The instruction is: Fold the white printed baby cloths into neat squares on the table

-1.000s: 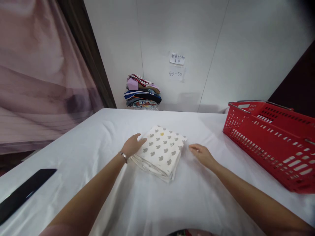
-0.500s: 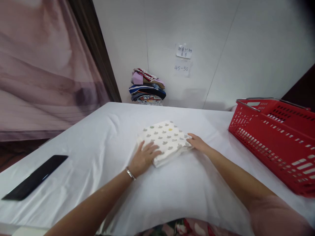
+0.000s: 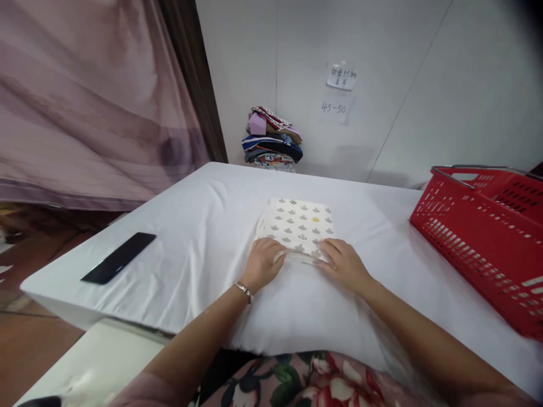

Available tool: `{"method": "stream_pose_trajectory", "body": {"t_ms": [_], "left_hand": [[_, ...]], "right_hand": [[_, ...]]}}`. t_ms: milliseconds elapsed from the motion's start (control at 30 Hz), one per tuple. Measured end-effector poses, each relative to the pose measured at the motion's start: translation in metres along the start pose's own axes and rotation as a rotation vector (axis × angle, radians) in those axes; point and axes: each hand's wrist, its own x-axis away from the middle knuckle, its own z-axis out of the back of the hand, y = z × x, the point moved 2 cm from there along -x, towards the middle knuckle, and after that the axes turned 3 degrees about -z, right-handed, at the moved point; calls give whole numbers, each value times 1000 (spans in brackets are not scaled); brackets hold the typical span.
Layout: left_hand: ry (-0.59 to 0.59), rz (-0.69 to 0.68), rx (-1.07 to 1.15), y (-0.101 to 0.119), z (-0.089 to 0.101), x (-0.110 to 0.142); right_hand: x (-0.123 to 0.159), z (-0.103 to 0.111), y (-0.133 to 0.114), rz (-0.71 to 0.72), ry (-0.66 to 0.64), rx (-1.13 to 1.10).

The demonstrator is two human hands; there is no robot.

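A folded white cloth (image 3: pixel 297 223) printed with grey shapes, plus a yellow and a green one, lies flat on the white-covered table (image 3: pixel 203 226). At its near left corner, my left hand (image 3: pixel 263 263), with a silver bracelet at the wrist, has its fingers over the edge and thumb along the near side. My right hand (image 3: pixel 345 264) closes on the near right corner in the same way. Both hands hold the cloth's near edge; the fingertips underneath are hidden.
A red plastic basket (image 3: pixel 479 243) with metal handles stands at the right. To the left lies a flat black object (image 3: pixel 119 258). Behind the table's far edge, a stack of folded fabrics (image 3: pixel 274 138) rests against the wall. A pink curtain (image 3: pixel 97 102) hangs at the left.
The cloth has turned so its near edge lies straighter across. My left hand has drawn in to the near left corner, and my right hand has come from the right side to the near right corner.
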Motion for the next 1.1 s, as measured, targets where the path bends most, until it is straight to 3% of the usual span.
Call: {"method": "stream_pose_trajectory", "body": {"t_ms": [167, 267, 467, 600, 767, 1100], "left_hand": [[-187, -38, 47, 27, -23, -5], [-258, 73, 124, 45, -41, -8], [-351, 283, 158, 74, -68, -16], [-329, 326, 168, 81, -72, -18], [-345, 387, 177, 91, -75, -14], [-288, 440, 210, 103, -85, -19]], "right_hand": [[-8, -4, 16, -93, 37, -174], [-3, -3, 24, -135, 116, -344], [4, -4, 33, -215, 129, -662], [4, -7, 41, -311, 177, -749], [4, -15, 54, -464, 301, -674], [4, -22, 54, -599, 197, -817]]}}
